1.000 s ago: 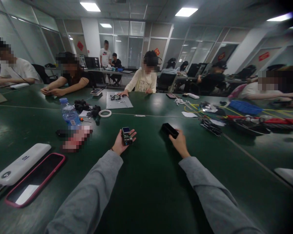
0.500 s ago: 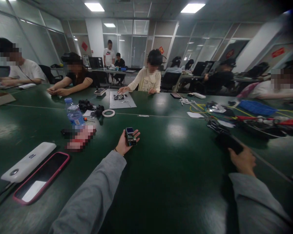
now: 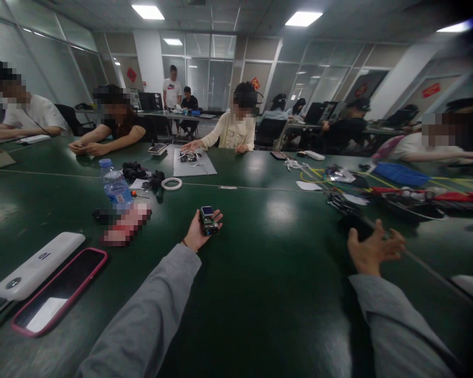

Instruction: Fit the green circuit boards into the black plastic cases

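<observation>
Spreading across the whole view, the green table (image 3: 260, 294) carries loose gear on every side, and that clutter is the main hazard: a sweep of either grey sleeve could knock things about. To the left lie a white power bank (image 3: 37, 265) and, just beside it, a pink-cased phone (image 3: 59, 291), both near the left sleeve and the near table edge, so a careless pull-back of that arm might push them off. Farther out stands a water bottle (image 3: 114, 186), upright and near small dark parts; tipped, it could roll into them. On the right, a tangle of cables and tools (image 3: 378, 197) lies just beyond the right hand, where fingers could snag a wire.

The left hand (image 3: 199, 233) rests palm-up on the table, fingers loosely cupped around a small electronic device (image 3: 208, 220) with a tiny screen at its top. The hold looks slack rather than clamped, so I judge that a jolt could let the device slide from the palm onto the table.

The right hand (image 3: 372, 249) hovers well apart to the right, fingers spread, holding nothing. A small dark object (image 3: 355, 227) sits just past its fingertips; whether they touch it cannot be told, as that part is blurred.
</observation>
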`<state>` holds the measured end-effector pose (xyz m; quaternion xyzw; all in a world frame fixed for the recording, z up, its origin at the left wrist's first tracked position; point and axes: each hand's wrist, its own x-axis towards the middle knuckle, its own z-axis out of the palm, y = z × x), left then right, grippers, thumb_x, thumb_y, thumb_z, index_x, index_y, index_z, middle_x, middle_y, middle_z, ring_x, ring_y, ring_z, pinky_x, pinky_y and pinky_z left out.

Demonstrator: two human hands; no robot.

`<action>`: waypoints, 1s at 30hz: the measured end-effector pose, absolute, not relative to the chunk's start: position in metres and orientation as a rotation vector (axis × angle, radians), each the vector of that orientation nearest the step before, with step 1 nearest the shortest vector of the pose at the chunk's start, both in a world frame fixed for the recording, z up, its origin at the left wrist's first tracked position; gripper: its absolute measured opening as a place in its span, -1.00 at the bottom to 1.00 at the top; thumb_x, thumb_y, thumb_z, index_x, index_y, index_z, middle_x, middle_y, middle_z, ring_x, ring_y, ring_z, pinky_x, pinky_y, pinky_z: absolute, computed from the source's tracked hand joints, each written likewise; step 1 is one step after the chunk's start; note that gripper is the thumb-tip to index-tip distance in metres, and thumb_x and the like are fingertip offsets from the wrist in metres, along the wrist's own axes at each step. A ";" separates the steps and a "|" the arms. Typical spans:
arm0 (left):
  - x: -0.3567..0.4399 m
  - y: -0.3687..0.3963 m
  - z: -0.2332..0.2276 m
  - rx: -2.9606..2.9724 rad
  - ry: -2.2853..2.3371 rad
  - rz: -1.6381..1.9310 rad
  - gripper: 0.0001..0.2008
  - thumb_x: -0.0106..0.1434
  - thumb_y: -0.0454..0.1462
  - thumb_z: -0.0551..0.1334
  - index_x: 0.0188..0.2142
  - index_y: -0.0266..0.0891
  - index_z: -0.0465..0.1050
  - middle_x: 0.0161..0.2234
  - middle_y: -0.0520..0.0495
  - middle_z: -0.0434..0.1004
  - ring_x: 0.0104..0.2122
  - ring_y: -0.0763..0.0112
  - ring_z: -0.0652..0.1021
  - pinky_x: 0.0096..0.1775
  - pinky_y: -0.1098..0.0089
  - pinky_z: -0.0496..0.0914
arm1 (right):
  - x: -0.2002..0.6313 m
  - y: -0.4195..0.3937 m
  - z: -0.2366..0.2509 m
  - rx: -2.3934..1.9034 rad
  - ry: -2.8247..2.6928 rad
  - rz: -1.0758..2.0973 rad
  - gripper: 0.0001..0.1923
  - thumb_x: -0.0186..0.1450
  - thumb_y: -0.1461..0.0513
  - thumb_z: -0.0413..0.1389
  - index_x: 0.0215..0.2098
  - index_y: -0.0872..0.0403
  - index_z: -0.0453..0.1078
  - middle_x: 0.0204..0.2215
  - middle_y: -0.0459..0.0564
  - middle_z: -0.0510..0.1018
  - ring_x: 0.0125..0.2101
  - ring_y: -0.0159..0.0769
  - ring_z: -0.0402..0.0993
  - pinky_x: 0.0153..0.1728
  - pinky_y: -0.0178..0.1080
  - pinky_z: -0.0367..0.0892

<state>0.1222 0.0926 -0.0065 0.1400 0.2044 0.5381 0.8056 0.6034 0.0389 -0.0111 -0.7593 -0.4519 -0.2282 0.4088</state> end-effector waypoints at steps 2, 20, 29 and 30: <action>0.122 0.094 -0.007 0.300 0.442 1.153 -0.57 0.29 -0.01 -0.05 -0.05 -0.24 0.32 0.05 -0.25 0.37 0.03 0.11 0.42 -0.08 0.07 0.36 | 0.557 0.048 -0.003 -1.937 -1.060 -0.566 -0.38 0.23 0.03 -0.06 0.21 0.07 0.06 0.13 0.36 -0.01 0.14 0.27 -0.10 -0.01 0.35 -0.10; 0.116 0.084 0.019 0.317 0.410 1.158 -0.53 0.26 0.05 -0.01 -0.16 -0.28 0.41 -0.29 -0.16 0.54 -0.19 0.23 0.53 -0.10 0.25 0.38 | 0.234 0.050 0.005 -1.137 -1.990 0.092 -0.41 0.34 0.08 -0.10 0.27 0.15 -0.03 0.27 0.10 -0.02 0.28 -0.19 -0.18 0.24 -0.03 -0.06; 0.139 0.075 0.037 0.446 0.291 1.111 -0.54 0.26 0.04 0.01 -0.04 -0.21 0.36 0.01 -0.13 0.41 0.07 0.26 0.36 0.07 0.26 0.26 | 0.258 0.079 -0.009 -1.200 -1.411 0.436 -0.39 0.14 0.16 0.14 0.14 0.11 0.17 0.06 0.09 0.34 0.06 -0.19 0.27 0.12 -0.06 0.15; 0.140 0.075 0.034 0.466 0.311 1.087 -0.52 0.25 0.05 0.00 -0.03 -0.19 0.36 0.07 -0.11 0.36 0.11 0.25 0.32 0.08 0.26 0.25 | 0.262 0.082 -0.010 -1.217 -1.335 0.511 -0.40 0.11 0.16 0.16 0.10 0.11 0.21 0.02 0.08 0.39 0.01 -0.20 0.32 0.09 -0.07 0.20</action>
